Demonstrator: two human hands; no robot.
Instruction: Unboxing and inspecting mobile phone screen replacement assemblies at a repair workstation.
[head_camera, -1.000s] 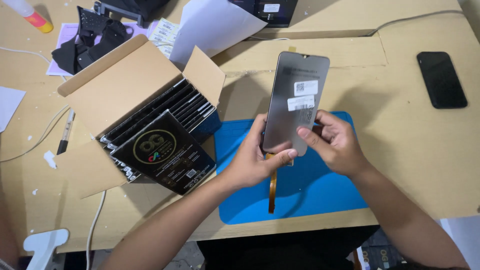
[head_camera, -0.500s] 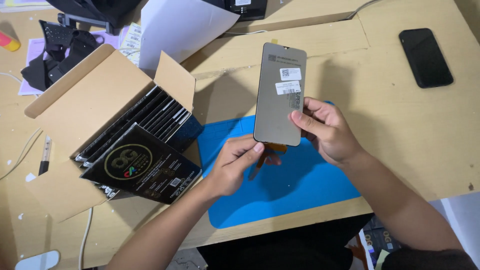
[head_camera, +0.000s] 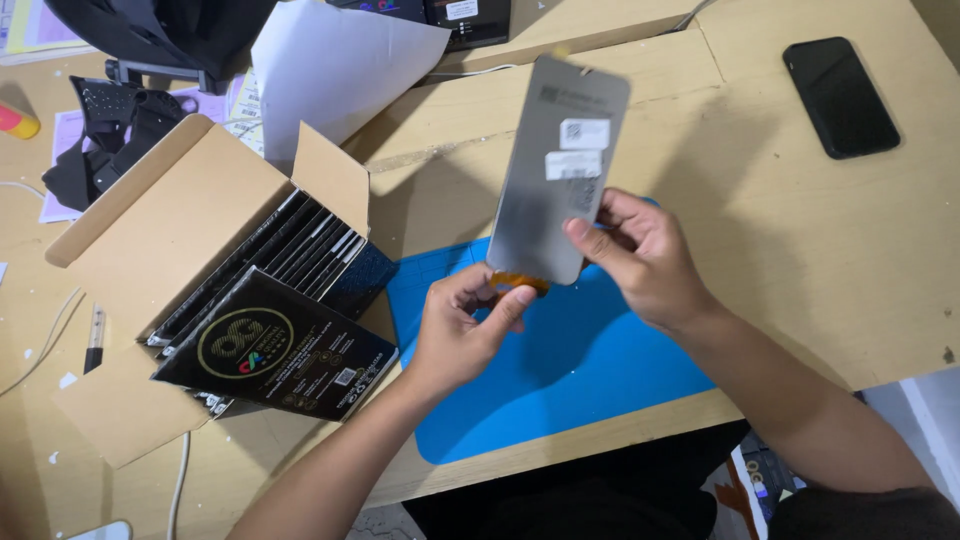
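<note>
Open passage lies on the blue mat (head_camera: 590, 370) at 6 o'clock beneath both hands, and on the bare wooden desk (head_camera: 760, 240) at 3 o'clock. The open cardboard box (head_camera: 180, 250) of upright black packets and the black packet (head_camera: 280, 350) lying against it block 9 o'clock. A white sheet (head_camera: 340, 65) stands at 11 o'clock. A black phone (head_camera: 840, 95) occupies 2 o'clock, well apart.
</note>
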